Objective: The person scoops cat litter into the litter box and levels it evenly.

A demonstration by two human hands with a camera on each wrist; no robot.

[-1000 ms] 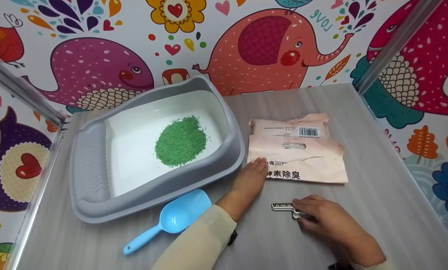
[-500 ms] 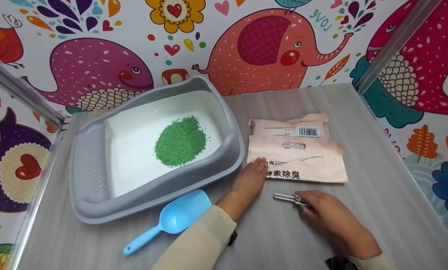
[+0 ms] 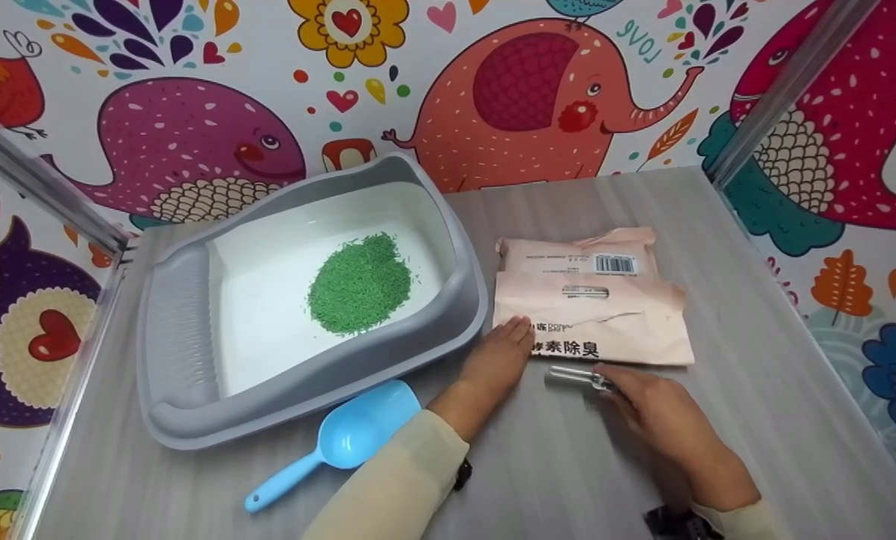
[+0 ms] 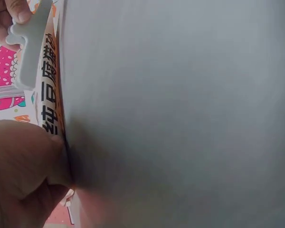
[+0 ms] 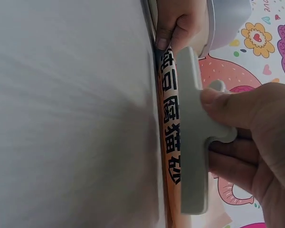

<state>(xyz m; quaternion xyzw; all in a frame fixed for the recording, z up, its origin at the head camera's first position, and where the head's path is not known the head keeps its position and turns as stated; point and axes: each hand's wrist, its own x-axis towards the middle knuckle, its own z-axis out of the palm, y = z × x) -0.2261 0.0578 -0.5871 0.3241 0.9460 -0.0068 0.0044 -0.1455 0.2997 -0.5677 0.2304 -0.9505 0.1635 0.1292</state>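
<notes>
A pink bag of cat litter (image 3: 605, 322) lies on the table, its top folded over and a handle slot showing. My left hand (image 3: 496, 364) rests on the bag's left front corner, straight fingers lying on top; in the left wrist view the thumb side is against the bag's front edge. My right hand (image 3: 669, 412) pinches a bag clip (image 3: 576, 377) by its handles, just in front of the bag's printed front edge. In the right wrist view the pale bar of the clip (image 5: 192, 137) overlaps the bag's lettered side, with my thumb on one handle.
A grey litter box (image 3: 185, 427) with a white inside stands on the left, a heap of green litter pellets (image 3: 361, 285) in it. A blue scoop (image 3: 358, 435) lies between the box and my left sleeve. Patterned walls (image 3: 448, 15) rise behind and at the sides.
My right hand has lifted the bag clip and turned it, moving it toward the bag's front edge. My left hand has stayed in place on the bag.
</notes>
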